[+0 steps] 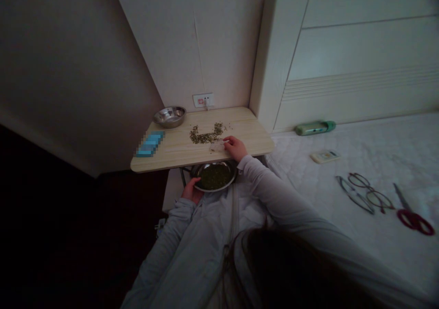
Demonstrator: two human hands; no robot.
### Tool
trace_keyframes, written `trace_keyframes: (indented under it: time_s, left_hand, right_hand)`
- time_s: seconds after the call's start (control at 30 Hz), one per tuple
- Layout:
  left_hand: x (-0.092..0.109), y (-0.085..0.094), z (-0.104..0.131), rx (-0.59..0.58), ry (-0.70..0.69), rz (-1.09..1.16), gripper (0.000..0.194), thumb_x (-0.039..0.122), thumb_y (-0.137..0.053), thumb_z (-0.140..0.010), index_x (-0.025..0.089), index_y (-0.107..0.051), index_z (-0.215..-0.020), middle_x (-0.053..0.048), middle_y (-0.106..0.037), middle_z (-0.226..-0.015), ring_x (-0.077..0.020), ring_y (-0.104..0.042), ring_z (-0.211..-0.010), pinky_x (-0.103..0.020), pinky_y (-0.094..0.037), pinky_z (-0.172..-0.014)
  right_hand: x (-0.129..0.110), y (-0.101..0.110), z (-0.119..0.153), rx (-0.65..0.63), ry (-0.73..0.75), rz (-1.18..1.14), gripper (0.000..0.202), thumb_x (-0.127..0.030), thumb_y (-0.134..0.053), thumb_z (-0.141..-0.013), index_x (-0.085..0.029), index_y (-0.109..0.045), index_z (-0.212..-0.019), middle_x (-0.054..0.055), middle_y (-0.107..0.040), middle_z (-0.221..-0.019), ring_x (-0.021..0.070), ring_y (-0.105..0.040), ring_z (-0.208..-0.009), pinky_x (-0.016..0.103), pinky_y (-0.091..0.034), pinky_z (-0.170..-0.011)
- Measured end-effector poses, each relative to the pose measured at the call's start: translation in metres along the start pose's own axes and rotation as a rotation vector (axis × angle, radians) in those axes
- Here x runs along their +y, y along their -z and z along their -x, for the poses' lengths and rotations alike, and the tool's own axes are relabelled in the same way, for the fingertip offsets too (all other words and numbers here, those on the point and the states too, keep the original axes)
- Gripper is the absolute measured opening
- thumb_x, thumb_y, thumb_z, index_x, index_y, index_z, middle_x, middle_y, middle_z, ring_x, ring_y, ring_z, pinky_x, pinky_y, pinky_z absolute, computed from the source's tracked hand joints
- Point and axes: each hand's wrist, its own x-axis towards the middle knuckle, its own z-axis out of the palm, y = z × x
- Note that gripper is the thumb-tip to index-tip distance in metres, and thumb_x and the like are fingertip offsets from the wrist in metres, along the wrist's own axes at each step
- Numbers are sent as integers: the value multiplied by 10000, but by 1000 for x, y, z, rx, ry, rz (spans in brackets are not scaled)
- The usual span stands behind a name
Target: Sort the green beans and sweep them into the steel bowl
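Note:
My left hand (192,191) is closed on the rim of a metal bowl (219,189), below the front edge of a small wooden table (174,156). Small green grains, like mung beans (213,176), fill much of this bowl. Over the tabletop, my right hand (236,148) pinches a thin see-through piece, apparently plastic (217,145), which lies flat against the surface. Just beyond it, more green beans (203,137) are spread in a rough U shape, with a few strays to the right.
A second metal bowl (169,117) stands at the table's back left, near a blurred blue phone-like object (151,143). A wall socket (203,100) is behind. On the bed lie a green torch-like object (314,128), a remote (325,156), glasses (380,200) and red-handled scissors (414,220).

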Motion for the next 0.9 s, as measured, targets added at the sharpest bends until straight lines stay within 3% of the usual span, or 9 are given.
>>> trace_keyframes:
  time_s: [0.9]
  left_hand:
    - [0, -1, -1, 32, -8, -13, 248, 116, -434, -600, 127, -579, -801, -44, -644, -696, -203, -540, -856, -337, -427, -760]
  right_hand:
    - [2, -1, 0, 2, 23, 28, 260, -260, -395, -630, -186, -522, -844, -40, -526, -560, 80, -457, -545, 212, -346, -556]
